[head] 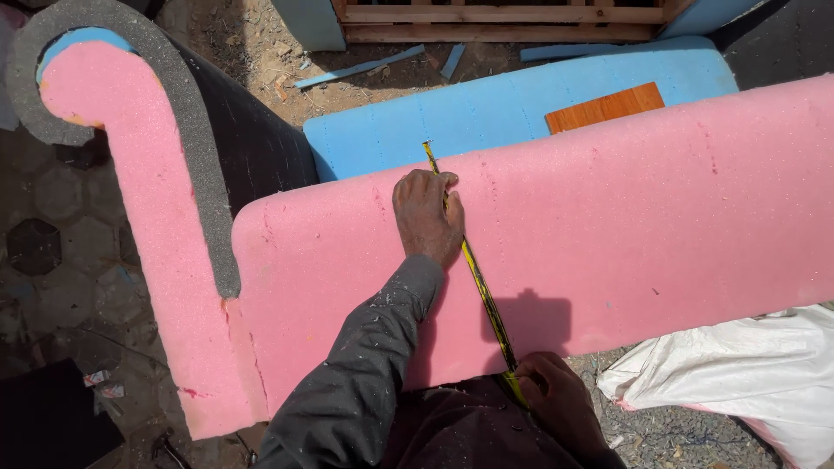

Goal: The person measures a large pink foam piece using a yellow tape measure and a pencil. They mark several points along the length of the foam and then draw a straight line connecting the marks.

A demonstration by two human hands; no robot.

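A yellow measuring tape [478,278] is stretched across a wide pink foam panel [643,217], from its far edge to its near edge. My left hand [426,215] presses the tape down on the foam near the far edge. My right hand [556,401] grips the tape's lower end at the near edge of the foam. A dark grey sleeve covers my left arm. The pink panel joins a curved pink foam armrest [130,165] trimmed with grey foam on the left.
A blue foam slab [486,113] lies behind the pink panel with a small orange wooden board [605,107] on it. A wooden frame [495,22] stands at the back. A white sack [730,373] sits at lower right. Dirt ground and foam scraps surround the sofa.
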